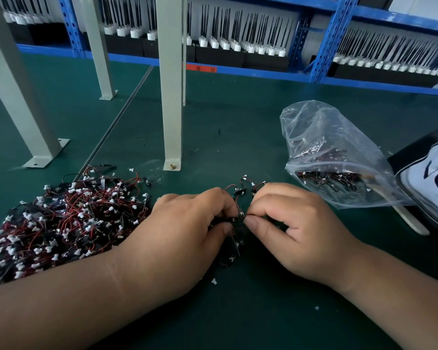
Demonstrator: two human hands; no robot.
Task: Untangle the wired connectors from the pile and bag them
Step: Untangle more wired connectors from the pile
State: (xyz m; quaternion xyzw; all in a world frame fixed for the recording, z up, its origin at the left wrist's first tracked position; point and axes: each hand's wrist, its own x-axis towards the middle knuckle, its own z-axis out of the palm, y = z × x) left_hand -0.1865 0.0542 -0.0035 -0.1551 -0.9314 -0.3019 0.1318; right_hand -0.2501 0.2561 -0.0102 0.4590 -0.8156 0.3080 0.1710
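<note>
Left hand (187, 221) and right hand (288, 223) both pinch small clump of red-black wired connectors (240, 198); tease apart gently, then drop into clear plastic zip bag (326, 152).

hands 2: left hand (177, 231), right hand (296, 231) | connector pile (68, 218) 1 | held connector bunch (239, 193) 1 | plastic bag (326, 147) 1

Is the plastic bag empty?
No, the plastic bag holds a heap of wired connectors at its lower end.
</note>
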